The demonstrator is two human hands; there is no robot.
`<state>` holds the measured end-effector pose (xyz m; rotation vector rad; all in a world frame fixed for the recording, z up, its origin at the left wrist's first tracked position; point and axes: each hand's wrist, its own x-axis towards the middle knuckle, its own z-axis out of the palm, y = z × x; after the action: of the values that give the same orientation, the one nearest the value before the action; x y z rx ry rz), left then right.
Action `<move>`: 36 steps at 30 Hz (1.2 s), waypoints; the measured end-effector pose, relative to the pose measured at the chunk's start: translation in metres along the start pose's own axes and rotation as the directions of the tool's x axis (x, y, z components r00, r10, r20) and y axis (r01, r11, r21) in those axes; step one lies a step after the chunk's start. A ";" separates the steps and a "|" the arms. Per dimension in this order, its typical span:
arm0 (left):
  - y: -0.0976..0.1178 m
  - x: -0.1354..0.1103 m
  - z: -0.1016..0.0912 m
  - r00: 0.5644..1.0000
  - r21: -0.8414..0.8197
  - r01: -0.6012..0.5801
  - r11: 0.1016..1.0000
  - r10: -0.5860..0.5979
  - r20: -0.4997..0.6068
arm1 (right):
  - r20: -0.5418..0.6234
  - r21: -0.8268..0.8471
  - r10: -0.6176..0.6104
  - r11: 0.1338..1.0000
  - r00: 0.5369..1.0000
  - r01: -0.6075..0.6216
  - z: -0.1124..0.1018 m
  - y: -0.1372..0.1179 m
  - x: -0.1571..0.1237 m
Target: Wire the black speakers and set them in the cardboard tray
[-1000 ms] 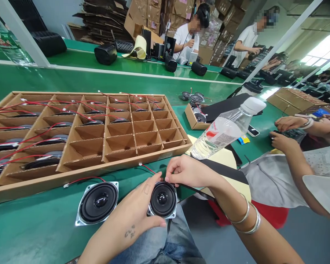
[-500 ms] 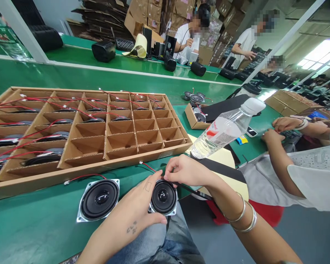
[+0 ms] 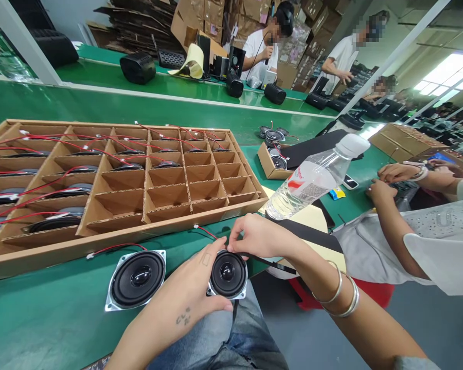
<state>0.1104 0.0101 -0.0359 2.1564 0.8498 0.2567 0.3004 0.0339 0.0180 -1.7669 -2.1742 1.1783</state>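
Observation:
My left hand point(image 3: 187, 290) wraps the lower edge of a square-framed black speaker driver point(image 3: 227, 274), which lies on the green workbench point(image 3: 42, 324). My right hand point(image 3: 256, 237) pinches at the driver's upper rim, on a thin black foam strip point(image 3: 278, 267) running off to the right. The strip's end under my fingers is hidden. A red-and-black wire point(image 3: 206, 232) leads from beneath my hands to a small white connector. A second matching driver point(image 3: 136, 280) lies face up just left of my left hand, with its own wire.
A cardboard divider tray point(image 3: 125, 252) holding wired drivers lies beyond my hands. To the right stand a water bottle point(image 3: 312, 180) and a small box of drivers point(image 3: 272, 167). A co-worker's hands point(image 3: 393, 180) work at the right. Other people sit at a bench behind.
My right fingers have shifted slightly along the driver's rim. Both hands remain on the driver, and the whole scene has drifted slightly up and left in view.

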 end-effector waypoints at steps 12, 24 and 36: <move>0.003 0.002 -0.003 0.998 0.067 0.063 0.996 -0.063 0.008 | 0.498 -0.211 0.221 0.969 0.839 -0.130 -0.022 -0.018 0.013; 0.004 0.001 -0.001 0.996 0.125 0.067 0.990 -0.058 -0.073 | 0.206 0.386 0.042 0.915 0.978 -0.121 -0.038 0.054 -0.087; 0.005 0.009 -0.005 0.989 0.285 0.146 0.947 -0.134 -0.060 | -0.337 0.742 0.140 0.648 0.931 0.172 -0.007 0.113 -0.124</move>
<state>0.1172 0.0170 -0.0296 2.3511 1.1169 0.1086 0.4334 -0.0679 0.0001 -1.3996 -1.1701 1.3392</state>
